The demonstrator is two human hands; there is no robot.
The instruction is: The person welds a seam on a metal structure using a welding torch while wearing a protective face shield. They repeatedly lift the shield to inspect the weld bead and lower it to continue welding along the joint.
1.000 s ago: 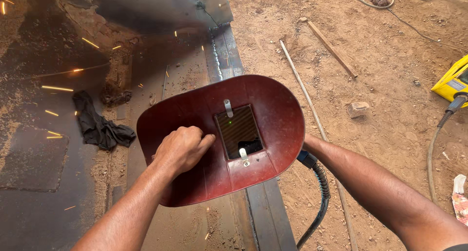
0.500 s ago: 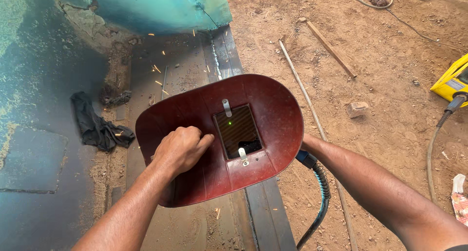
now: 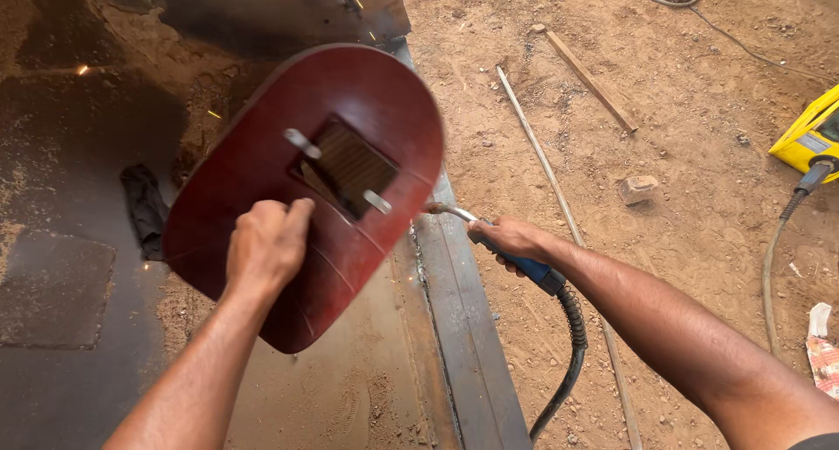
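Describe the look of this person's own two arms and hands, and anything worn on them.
Both arms are bare from forearm to fingertips: no gloves, rings, watch or bands show on the left hand or the right hand. The only clothing visible is a sliver of dark sleeve at the right upper arm in the bottom corner. The left arm leaves the picture before any sleeve appears.

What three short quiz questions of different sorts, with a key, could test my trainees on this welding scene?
1. True or false: the left hand holds the red shield.
2. The right hand grips: A) a hammer, B) the torch, C) a brush?
3. What lies on the plate left of the shield?

Key: 1 true. 2 B. 3 a dark rag.
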